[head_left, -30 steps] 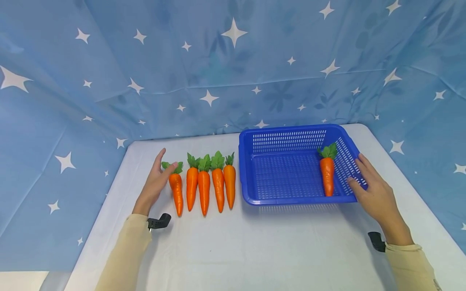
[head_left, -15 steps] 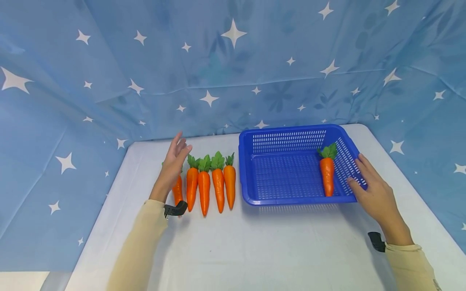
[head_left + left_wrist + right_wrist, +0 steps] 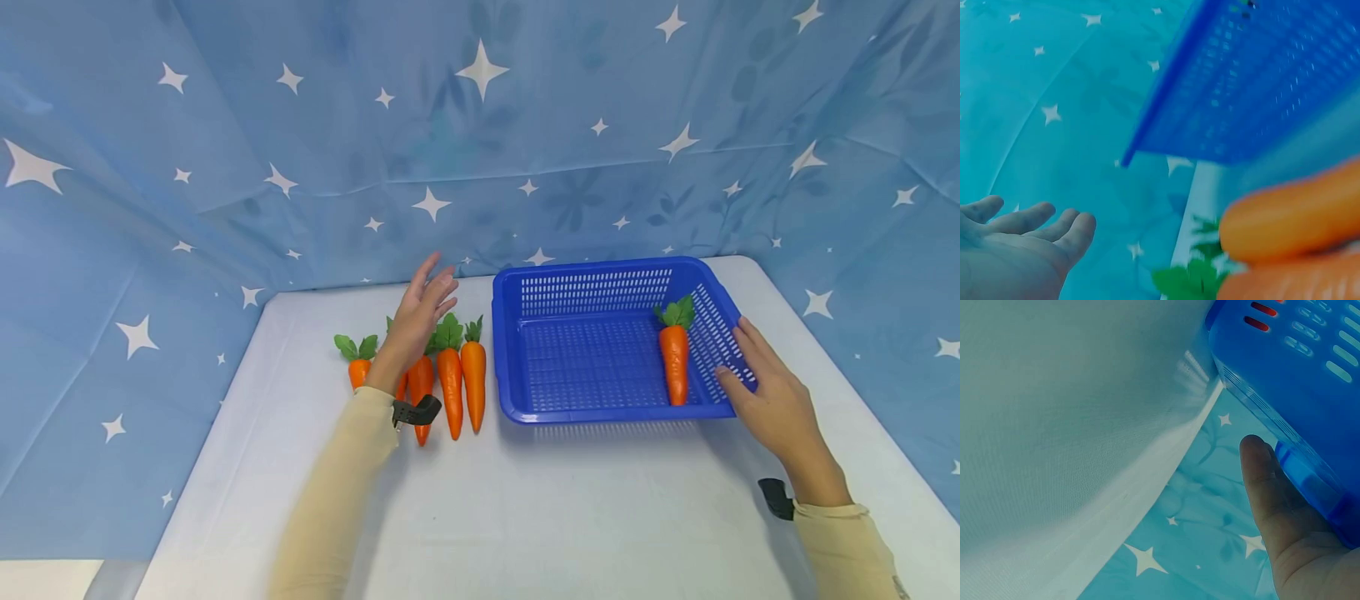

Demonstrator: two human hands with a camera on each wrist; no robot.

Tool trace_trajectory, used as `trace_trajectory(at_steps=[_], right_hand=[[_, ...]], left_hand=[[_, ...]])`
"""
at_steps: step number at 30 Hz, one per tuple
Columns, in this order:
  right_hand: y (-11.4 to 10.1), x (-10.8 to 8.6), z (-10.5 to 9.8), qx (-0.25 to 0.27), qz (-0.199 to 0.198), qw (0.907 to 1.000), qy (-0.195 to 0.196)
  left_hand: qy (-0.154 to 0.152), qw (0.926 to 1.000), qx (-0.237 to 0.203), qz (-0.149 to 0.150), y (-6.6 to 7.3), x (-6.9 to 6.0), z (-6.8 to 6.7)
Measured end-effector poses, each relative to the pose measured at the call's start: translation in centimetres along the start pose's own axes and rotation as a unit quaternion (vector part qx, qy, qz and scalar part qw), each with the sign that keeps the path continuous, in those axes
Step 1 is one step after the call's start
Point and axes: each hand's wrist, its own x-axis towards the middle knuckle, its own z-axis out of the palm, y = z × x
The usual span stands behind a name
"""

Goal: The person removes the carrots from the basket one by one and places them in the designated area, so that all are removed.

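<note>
My left hand (image 3: 412,329) is held above the row of carrots, partly covering some of them, with fingers extended and nothing in it. In the left wrist view its fingers (image 3: 1079,237) are apart from the orange carrots (image 3: 1291,219). The leafy-topped carrots lie side by side on the table; the rightmost carrot (image 3: 473,379) is closest to the blue basket (image 3: 510,358). One carrot (image 3: 675,358) lies inside the basket at its right end. At the basket's front right corner, my right hand (image 3: 776,408) holds the rim between thumb (image 3: 1263,481) and fingers.
A white-covered table (image 3: 525,517) bears everything. Behind it and at both sides hangs a blue curtain (image 3: 337,142) with white stars. The perforated basket fills the table's back right part.
My left hand has moved right, from the leftmost carrot's leaves to above the middle of the row. The right hand and the basket have stayed put.
</note>
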Motion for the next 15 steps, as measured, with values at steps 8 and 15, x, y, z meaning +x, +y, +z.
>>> trace_trajectory(at_steps=[8,15], right_hand=[[-0.1,-0.1,0.0,0.0,-0.004,1.0,0.004],[-0.2,0.0,0.0,-0.001,0.001,1.0,0.001]], left_hand=[[-0.018,0.9991,-0.037,-0.004,0.1,1.7,3.7],[-0.044,0.9977,-0.048,-0.017,0.5,3.0,6.7]])
